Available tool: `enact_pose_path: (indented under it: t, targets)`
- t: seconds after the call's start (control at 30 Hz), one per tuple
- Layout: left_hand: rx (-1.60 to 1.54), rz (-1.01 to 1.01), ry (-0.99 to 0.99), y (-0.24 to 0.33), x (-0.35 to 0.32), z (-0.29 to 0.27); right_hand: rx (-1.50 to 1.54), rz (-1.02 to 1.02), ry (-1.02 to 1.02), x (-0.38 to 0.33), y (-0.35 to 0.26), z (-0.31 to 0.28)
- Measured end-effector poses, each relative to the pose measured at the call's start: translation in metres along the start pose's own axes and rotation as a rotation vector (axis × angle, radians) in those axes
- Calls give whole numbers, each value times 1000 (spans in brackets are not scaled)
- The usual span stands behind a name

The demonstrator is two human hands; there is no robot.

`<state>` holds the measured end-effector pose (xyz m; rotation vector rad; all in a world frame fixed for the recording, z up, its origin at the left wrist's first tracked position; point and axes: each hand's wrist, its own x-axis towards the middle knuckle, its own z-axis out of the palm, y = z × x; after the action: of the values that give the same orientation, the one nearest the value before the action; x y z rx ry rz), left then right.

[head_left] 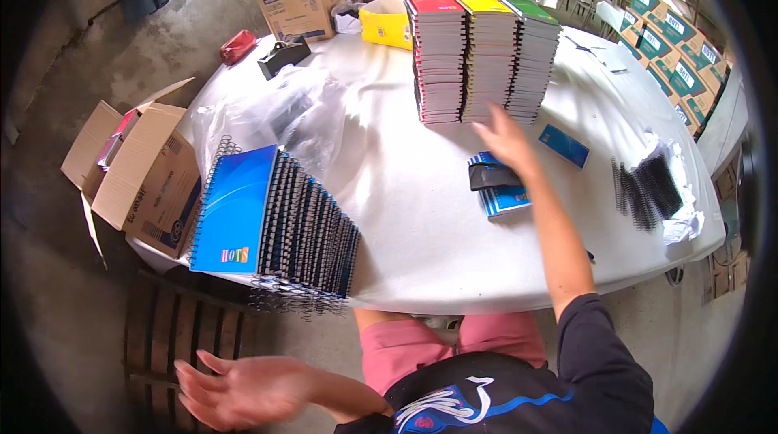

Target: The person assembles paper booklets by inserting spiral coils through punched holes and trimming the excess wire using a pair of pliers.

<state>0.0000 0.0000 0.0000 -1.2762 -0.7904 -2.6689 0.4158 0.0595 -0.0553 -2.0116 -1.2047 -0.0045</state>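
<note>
The left hand [243,389] is held open, fingers spread, below the tabletop [421,223] edge – nothing is gripped. A row of blue spiral notebooks [275,223] is stood on edge at the near left. The right hand [504,141] is extended open – empty – above a small blue notebook stack [501,191], just before three tall notebook piles [484,57] farther back.

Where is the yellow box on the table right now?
In the head view, the yellow box sits at the far side of the white table, just left of the three tall notebook stacks and right of the black tape dispenser.
</note>
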Motion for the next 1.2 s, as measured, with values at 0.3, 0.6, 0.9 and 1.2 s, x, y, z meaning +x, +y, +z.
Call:
enact_pose_path:
  t: [0.3,0.6,0.9,1.2]
  targets:
    - [90,-161,-1301,-8,-231,144,25,385,-395,-15,100,-9]
    - [360,-52,-1458,-61,-221,129,496,261,257,-39,139,-30]
    - [-148,-675,-1485,23,-173,139,1181,86,-12,-126,-4,-66]
    - [427,389,-1852,19,-161,88,-590,458,267,-84,279,-168]
